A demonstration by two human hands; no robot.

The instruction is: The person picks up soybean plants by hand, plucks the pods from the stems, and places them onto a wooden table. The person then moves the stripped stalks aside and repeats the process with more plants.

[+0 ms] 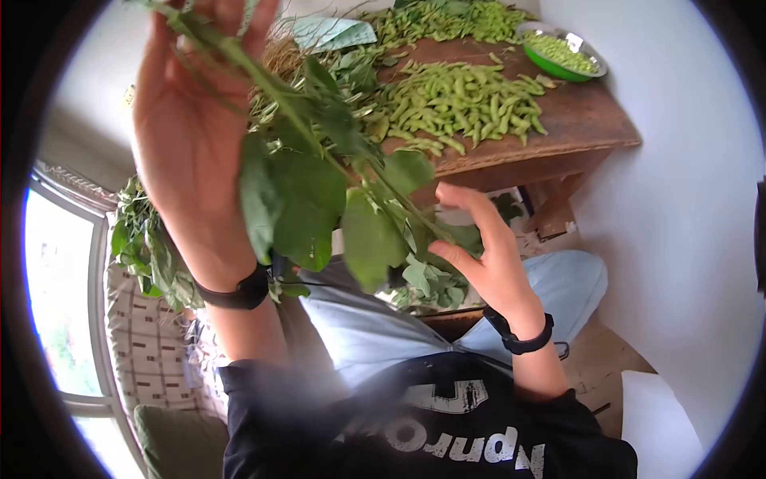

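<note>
A leafy green soybean stalk (299, 120) slants across the view from upper left to the middle, with broad leaves along it. My left hand (191, 120) is raised with its palm toward me and holds the stalk's upper end. Its fingertips run out at the top edge of the view. Close to the stalk's lower end is my right hand (487, 255), its thumb and index finger apart and nothing gripped between them. Picked green soybean pods (463, 100) lie in a heap on the wooden table (590, 120) beyond my hands.
A green-sided bowl (562, 72) of shelled beans stands at the table's right edge. More greens (455, 22) are piled at the back, beside a pale cloth (331, 33). Leafy stalks (148, 247) rest at my left. Cut leaves (435, 283) lie between my knees.
</note>
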